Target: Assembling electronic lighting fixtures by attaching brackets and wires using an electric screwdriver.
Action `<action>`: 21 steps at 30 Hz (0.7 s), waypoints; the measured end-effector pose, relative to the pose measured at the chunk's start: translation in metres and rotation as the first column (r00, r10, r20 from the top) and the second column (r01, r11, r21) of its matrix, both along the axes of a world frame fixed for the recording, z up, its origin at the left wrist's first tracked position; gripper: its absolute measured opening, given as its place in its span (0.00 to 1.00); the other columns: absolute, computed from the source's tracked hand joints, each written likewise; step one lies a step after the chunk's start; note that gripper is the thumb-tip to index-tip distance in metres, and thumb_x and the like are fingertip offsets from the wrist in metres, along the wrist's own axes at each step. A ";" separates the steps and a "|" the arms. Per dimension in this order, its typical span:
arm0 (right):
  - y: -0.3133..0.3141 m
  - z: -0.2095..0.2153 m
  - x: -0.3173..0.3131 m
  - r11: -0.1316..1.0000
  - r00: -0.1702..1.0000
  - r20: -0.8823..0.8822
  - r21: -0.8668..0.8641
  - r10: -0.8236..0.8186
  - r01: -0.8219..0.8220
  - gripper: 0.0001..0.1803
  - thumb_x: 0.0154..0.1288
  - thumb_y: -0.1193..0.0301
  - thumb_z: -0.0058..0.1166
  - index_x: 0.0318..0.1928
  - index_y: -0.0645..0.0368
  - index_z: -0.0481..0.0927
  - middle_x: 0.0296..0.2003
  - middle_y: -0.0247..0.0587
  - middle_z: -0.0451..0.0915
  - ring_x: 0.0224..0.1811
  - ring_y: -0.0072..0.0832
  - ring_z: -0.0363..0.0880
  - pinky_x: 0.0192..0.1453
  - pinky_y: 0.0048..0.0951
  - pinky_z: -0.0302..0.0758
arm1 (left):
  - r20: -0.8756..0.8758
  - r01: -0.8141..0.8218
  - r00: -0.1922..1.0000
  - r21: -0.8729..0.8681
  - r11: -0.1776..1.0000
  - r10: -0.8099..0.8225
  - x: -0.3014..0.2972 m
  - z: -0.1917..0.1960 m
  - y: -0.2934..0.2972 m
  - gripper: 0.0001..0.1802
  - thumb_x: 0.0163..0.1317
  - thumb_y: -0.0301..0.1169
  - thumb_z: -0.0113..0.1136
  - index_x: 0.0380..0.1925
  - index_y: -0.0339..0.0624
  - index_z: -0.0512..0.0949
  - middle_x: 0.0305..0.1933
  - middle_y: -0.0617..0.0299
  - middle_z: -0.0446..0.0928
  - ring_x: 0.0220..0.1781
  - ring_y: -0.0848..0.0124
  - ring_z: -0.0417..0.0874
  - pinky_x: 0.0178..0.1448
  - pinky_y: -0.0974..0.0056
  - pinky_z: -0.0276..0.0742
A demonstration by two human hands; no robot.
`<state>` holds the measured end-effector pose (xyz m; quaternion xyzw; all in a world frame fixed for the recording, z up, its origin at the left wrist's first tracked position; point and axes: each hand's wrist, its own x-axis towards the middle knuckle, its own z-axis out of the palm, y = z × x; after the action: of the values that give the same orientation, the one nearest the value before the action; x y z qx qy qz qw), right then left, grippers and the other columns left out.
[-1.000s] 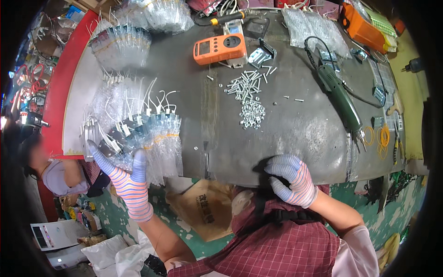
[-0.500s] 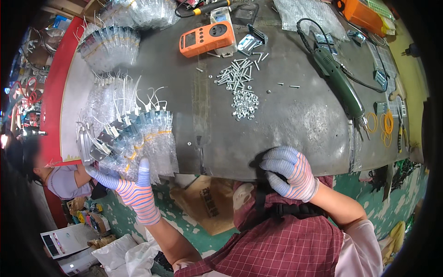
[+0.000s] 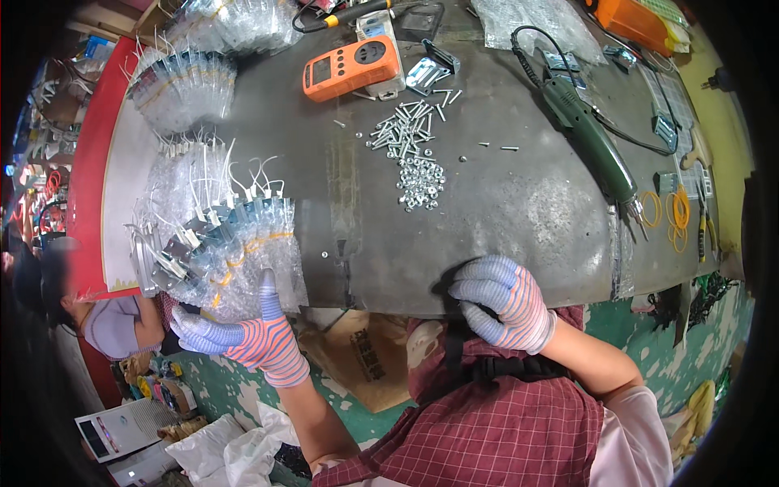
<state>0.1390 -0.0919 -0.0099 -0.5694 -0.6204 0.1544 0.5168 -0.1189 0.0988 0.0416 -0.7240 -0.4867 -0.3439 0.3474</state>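
Observation:
My left hand [image 3: 243,337], in a striped knit glove, is at the table's near left edge. Its thumb is raised apart from the outstretched fingers, and I see nothing in its grasp. Just beyond it lies a fanned bundle of bubble-wrapped metal parts with white wires [image 3: 231,243], with the thumb at its near side. My right hand [image 3: 505,304], gloved alike, rests at the near edge with loosely bent fingers. A dark gap separates its thumb from the fingers, and no object shows there. A pile of screws [image 3: 403,130] and a heap of nuts [image 3: 420,183] lie farther off.
An orange meter [image 3: 353,67] and metal brackets [image 3: 430,69] lie beyond the screws. On the right are a green corded power screwdriver [image 3: 592,138], orange rubber bands [image 3: 678,213] and pliers [image 3: 703,231]. More wrapped bundles [image 3: 182,89] fill the far left. Another person [image 3: 122,325] is at the left.
My left hand has shifted right and slightly toward me, its fingers now lower beside the bundle. My right hand keeps its pose. The view has turned slightly, moving the table items leftward.

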 end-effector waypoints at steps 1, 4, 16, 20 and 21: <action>0.000 0.001 0.000 1.000 1.000 0.000 -0.002 -0.002 0.002 0.14 0.51 0.77 0.59 0.42 0.60 0.80 0.40 0.47 0.80 0.41 0.47 0.80 0.46 0.42 0.77 | 0.034 0.030 0.999 -0.004 1.000 -0.030 -0.002 -0.004 0.002 0.64 0.43 0.62 0.74 0.69 0.33 0.54 0.70 0.40 0.58 0.73 0.42 0.56 0.72 0.33 0.50; -0.001 -0.003 0.000 1.000 1.000 0.005 -0.003 -0.006 0.006 0.15 0.50 0.77 0.59 0.42 0.60 0.80 0.40 0.46 0.80 0.42 0.47 0.80 0.47 0.42 0.77 | 0.018 0.023 1.000 -0.022 0.999 -0.022 -0.004 -0.009 0.004 0.64 0.43 0.62 0.74 0.69 0.32 0.53 0.70 0.40 0.58 0.73 0.42 0.56 0.72 0.32 0.51; -0.001 -0.003 -0.002 1.000 1.000 0.003 0.004 -0.010 0.010 0.15 0.50 0.76 0.59 0.42 0.59 0.81 0.40 0.47 0.80 0.42 0.47 0.80 0.47 0.42 0.77 | -0.060 0.009 0.998 -0.006 1.000 -0.010 -0.003 -0.012 0.004 0.62 0.47 0.59 0.73 0.70 0.31 0.52 0.70 0.40 0.57 0.72 0.40 0.57 0.72 0.32 0.49; -0.001 -0.003 -0.001 1.000 1.000 -0.006 0.007 -0.018 0.018 0.14 0.51 0.76 0.59 0.42 0.59 0.81 0.40 0.47 0.80 0.42 0.46 0.80 0.47 0.42 0.77 | -0.129 -0.029 0.991 0.059 0.998 0.037 0.002 -0.007 0.001 0.61 0.44 0.51 0.79 0.69 0.32 0.54 0.68 0.41 0.61 0.69 0.44 0.61 0.68 0.45 0.62; -0.001 -0.003 -0.001 1.000 1.000 -0.004 0.000 -0.010 0.010 0.14 0.51 0.76 0.59 0.42 0.59 0.81 0.40 0.47 0.80 0.42 0.46 0.80 0.47 0.42 0.77 | -0.120 -0.044 0.992 0.042 0.998 0.049 0.002 -0.007 0.001 0.61 0.44 0.51 0.79 0.69 0.32 0.54 0.68 0.41 0.61 0.69 0.44 0.62 0.68 0.44 0.62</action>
<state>0.1383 -0.0928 -0.0127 -0.5722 -0.6163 0.1529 0.5190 -0.1165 0.0994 0.0347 -0.7251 -0.4747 -0.3004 0.3983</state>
